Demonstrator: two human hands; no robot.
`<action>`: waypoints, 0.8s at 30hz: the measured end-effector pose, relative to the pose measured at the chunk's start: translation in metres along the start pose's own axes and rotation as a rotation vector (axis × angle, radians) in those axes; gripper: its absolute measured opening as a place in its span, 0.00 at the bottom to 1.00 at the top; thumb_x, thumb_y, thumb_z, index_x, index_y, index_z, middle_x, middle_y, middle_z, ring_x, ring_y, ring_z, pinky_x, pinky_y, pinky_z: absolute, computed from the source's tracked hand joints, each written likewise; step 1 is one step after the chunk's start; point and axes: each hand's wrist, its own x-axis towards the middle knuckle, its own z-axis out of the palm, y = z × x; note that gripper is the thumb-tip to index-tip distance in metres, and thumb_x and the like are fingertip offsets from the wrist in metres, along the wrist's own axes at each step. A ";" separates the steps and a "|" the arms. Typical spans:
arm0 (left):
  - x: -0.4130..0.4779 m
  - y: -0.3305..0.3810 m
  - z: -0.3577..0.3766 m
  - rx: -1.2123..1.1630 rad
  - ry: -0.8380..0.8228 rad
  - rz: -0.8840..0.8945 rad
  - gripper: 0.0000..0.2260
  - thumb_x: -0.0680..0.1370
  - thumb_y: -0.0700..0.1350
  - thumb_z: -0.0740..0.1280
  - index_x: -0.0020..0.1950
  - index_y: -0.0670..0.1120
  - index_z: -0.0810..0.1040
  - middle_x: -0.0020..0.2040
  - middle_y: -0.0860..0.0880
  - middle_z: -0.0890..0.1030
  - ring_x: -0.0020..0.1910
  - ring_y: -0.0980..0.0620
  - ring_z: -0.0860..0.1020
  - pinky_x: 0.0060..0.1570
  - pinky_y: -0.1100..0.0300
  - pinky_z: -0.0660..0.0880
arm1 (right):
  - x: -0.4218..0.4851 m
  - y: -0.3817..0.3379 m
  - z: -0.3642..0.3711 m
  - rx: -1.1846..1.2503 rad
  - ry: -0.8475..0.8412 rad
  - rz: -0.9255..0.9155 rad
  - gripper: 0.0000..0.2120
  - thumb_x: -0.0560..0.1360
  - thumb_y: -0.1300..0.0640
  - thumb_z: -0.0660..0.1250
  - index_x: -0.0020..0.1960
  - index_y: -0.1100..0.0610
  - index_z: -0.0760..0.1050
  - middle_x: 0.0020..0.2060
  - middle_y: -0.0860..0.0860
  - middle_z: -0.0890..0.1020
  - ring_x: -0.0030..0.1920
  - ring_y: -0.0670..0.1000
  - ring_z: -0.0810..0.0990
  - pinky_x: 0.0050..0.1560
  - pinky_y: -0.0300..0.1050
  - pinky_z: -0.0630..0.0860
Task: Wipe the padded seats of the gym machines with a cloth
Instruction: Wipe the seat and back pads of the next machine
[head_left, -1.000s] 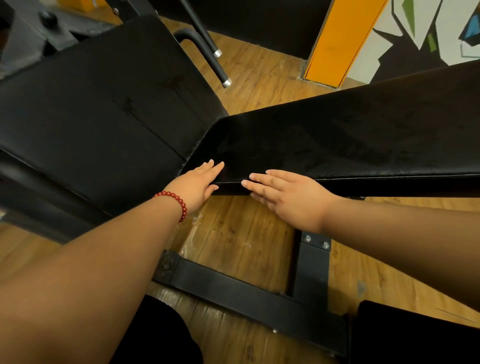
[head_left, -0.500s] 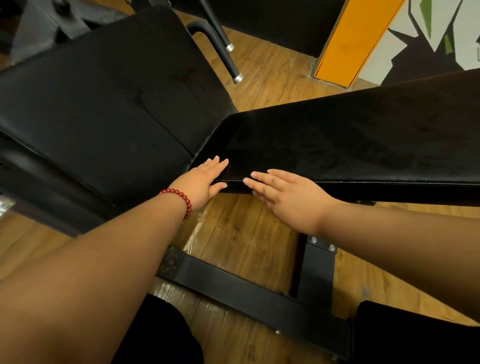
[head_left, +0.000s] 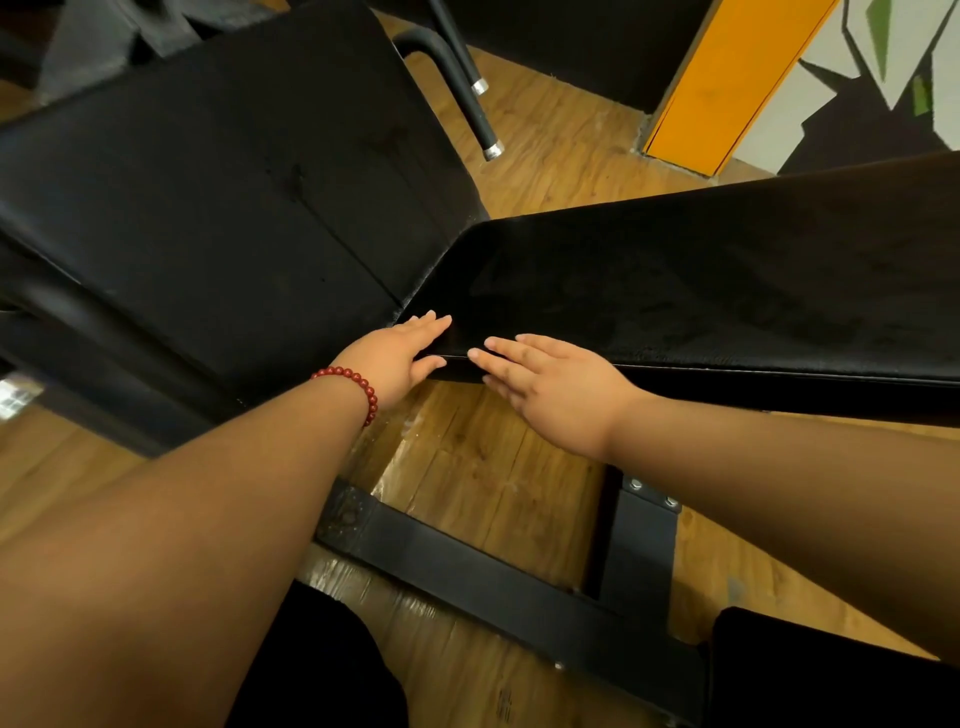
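Two black padded bench sections meet in a V: a wide pad (head_left: 223, 208) on the left and a long pad (head_left: 701, 291) running off to the right. My left hand (head_left: 400, 353), with a red bead bracelet on the wrist, lies flat with straight fingers on the near corner where the pads join. My right hand (head_left: 540, 379) rests with straight fingers on the front edge of the long pad. No cloth shows in either hand or anywhere in view.
The bench's black steel base frame (head_left: 498, 577) crosses the wooden floor (head_left: 488, 467) below my arms. Two black tube handles with silver tips (head_left: 480, 119) stick out behind the pads. An orange pillar (head_left: 727, 83) and a painted wall stand at the far right.
Both hands stay in nearly the same spot on the pad's near edge. The view has shifted slightly, so the bench sits a little higher and to the right.
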 end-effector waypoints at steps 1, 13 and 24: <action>0.000 0.000 -0.001 0.008 -0.004 0.000 0.25 0.84 0.47 0.56 0.79 0.49 0.51 0.79 0.50 0.53 0.77 0.52 0.53 0.73 0.57 0.54 | 0.009 -0.002 -0.001 0.020 0.013 0.005 0.25 0.83 0.57 0.49 0.78 0.59 0.48 0.78 0.56 0.42 0.78 0.56 0.42 0.76 0.51 0.42; 0.004 -0.024 0.003 -0.014 -0.024 -0.044 0.25 0.84 0.47 0.57 0.79 0.52 0.52 0.79 0.49 0.53 0.78 0.50 0.54 0.74 0.54 0.55 | 0.001 0.001 0.000 0.002 -0.027 -0.022 0.24 0.84 0.58 0.48 0.78 0.59 0.50 0.78 0.57 0.42 0.78 0.57 0.41 0.75 0.52 0.39; 0.006 -0.023 -0.003 0.013 -0.071 -0.062 0.25 0.84 0.45 0.56 0.79 0.50 0.51 0.79 0.49 0.52 0.77 0.50 0.54 0.73 0.55 0.54 | 0.011 0.002 -0.004 0.053 -0.039 -0.034 0.24 0.84 0.58 0.48 0.79 0.56 0.48 0.78 0.56 0.41 0.78 0.57 0.41 0.75 0.51 0.41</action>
